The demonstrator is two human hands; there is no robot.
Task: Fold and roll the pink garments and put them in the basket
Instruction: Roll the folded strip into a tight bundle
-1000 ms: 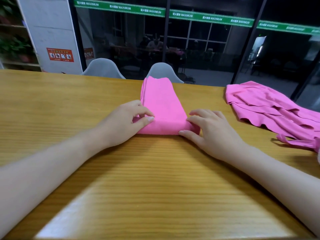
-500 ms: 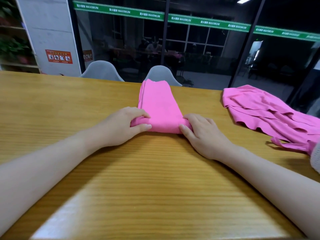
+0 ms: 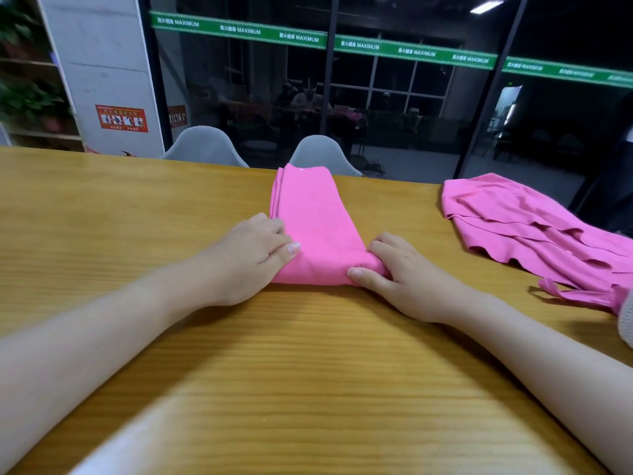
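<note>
Right then, the folded pink garment lay as a long strip on the wooden table, its long axis running straight away from the person, with the far end at the table's far edge and the near end turned up into the start of a roll. Both hands sat on that near end. The left hand gripped the roll's left side, fingers curled over the top and thumb pressed on the front. The right hand gripped the right side, thumb against the front of the roll and fingers bent over it. Neither hand was nearer; they flanked the roll evenly.

The roll would probably have to travel forward along the strip, away from the body, and the room ahead ended where the cloth met the far edge. Two grey chairs stood just beyond. A second pink garment lay loosely spread well off to the right, its far corner near the same edge. No basket could be clearly seen.
</note>
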